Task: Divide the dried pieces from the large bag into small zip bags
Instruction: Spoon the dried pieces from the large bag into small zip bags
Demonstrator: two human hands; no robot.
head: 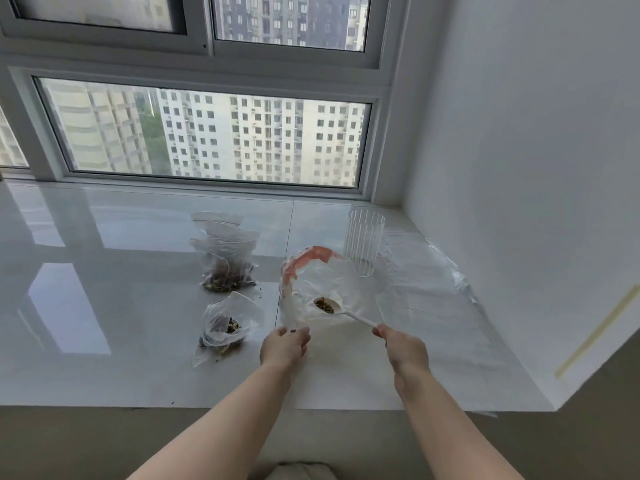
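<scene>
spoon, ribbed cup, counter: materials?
Spoon: white, matte, thin handle; looks plastic. Ribbed cup: clear with vertical ridges; glass or acrylic, can't tell. Counter: glossy white, mirrors the window, with seams; likely polished tile or stone.

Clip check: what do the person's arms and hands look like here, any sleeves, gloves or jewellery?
Both forearms are bare up to the frame edge, no sleeves showing. The left hand and right hand wear no gloves; no watch, bracelet or ring is visible.

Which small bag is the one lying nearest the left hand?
Start at the window and come down the white sill past the standing bags. The small bag lies slumped nearest the sill's front edge, alone, with few dark pieces inside.
</scene>
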